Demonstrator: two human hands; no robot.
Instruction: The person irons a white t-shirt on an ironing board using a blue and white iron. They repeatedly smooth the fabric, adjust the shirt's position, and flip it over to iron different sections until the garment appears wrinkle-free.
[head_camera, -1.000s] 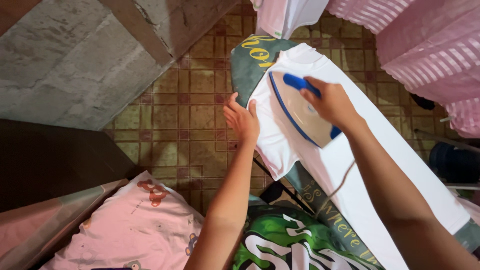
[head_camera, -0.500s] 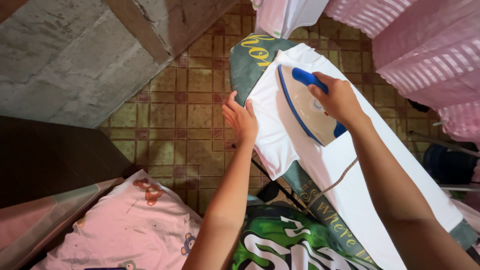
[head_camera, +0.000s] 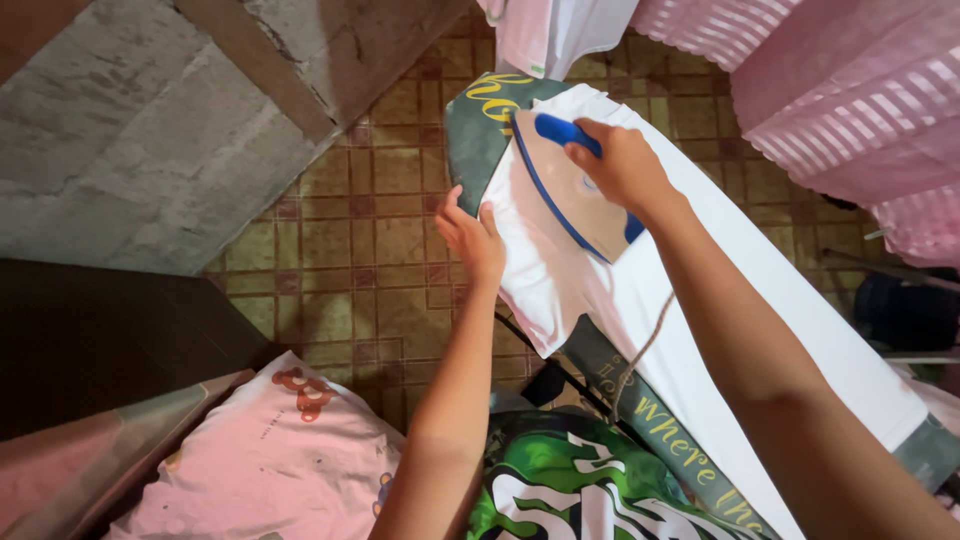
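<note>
1. Far left: grey concrete wall (head_camera: 150, 120), then brown tiled floor (head_camera: 370, 230); pink printed pillow (head_camera: 270, 450) lies at bottom left.
2. Left hand (head_camera: 470, 240) presses flat, fingers spread, on the near edge of the white cotton T-shirt (head_camera: 560, 280). It pins the cloth and grips nothing.
3. Shirt lies along the green lettered ironing board (head_camera: 640, 400), long axis diagonal from upper left to lower right.
4. Right hand (head_camera: 615, 165) is closed around the blue handle of the cream-and-blue electric iron (head_camera: 565, 185). Iron sits on the shirt near the collar, just right of the left hand, nose toward the board's far end.
5. Pink striped fabric (head_camera: 850, 90) hangs at upper right.
</note>
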